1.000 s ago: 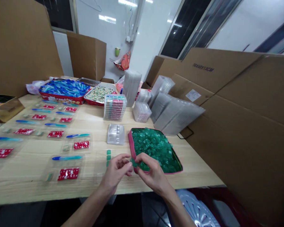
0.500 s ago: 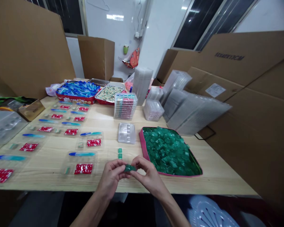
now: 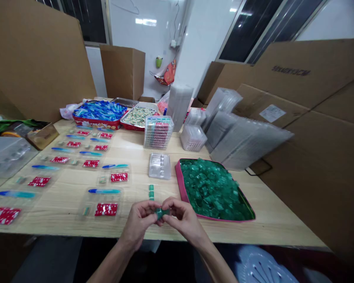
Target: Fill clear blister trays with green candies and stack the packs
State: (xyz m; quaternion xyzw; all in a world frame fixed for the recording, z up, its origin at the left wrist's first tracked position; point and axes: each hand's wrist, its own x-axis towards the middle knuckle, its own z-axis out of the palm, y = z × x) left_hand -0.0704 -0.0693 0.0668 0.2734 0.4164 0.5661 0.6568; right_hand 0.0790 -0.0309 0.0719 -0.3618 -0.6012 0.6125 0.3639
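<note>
Both of my hands are brought together at the near edge of the surface [image 3: 132,149], with the fingertips meeting on one small green packet [image 3: 161,212].

- **Grip.** My left hand [image 3: 138,223] pinches the left end of the green packet. My right hand [image 3: 183,220] pinches the right end. Neither hand is free.
- **Position.** The green packet sits between the two sets of fingertips, lifted clear of the surface and centred in front of me.
- **Axis.** Its long axis appears to run left to right, from one hand to the other, about parallel to the near edge. My fingers cover most of it, so I cannot give its exact outline.
- **Supply tray.** The pink-rimmed tray [image 3: 181,184], heaped with like green packets, lies beyond and to the right of my hands. Its near left corner is just beyond my right knuckles, so my right hand is the nearer one and my left hand is well apart from it.
- **Loose pieces.** Two green pieces [image 3: 150,190] lie on the surface just beyond my hands, slightly towards the left hand, one behind the other in a line running away from me.
- **Clear tray.** A clear moulded tray [image 3: 159,165] lies further out on that same line.
- **Left side.** A clear pack holding a red packet [image 3: 106,209] and a blue pen [image 3: 104,191] lies to the left of my left hand.
</note>
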